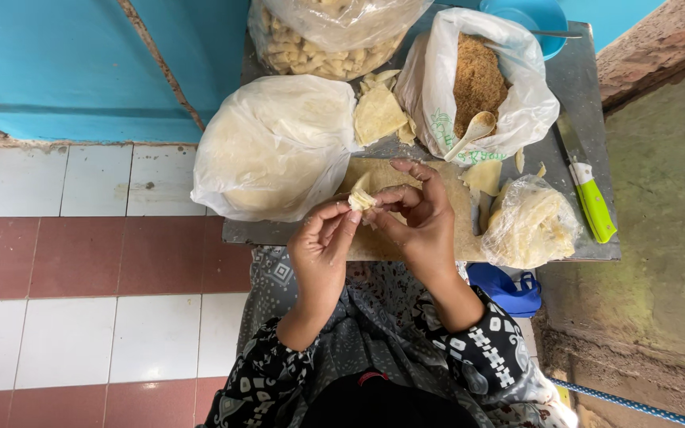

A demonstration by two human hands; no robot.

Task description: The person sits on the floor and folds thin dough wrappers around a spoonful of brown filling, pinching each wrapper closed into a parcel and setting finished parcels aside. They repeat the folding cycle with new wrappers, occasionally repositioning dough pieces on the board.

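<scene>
Two hands, left hand, right hand, pinching pale dough piece, white bags behind

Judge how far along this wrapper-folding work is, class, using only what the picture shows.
Done: a clear bag of folded pieces sits at the far end of the metal table. In hand: both hands, left and right, pinch one small wrapper. Left: loose wrappers, a bag of brown filling with a spoon.
</scene>
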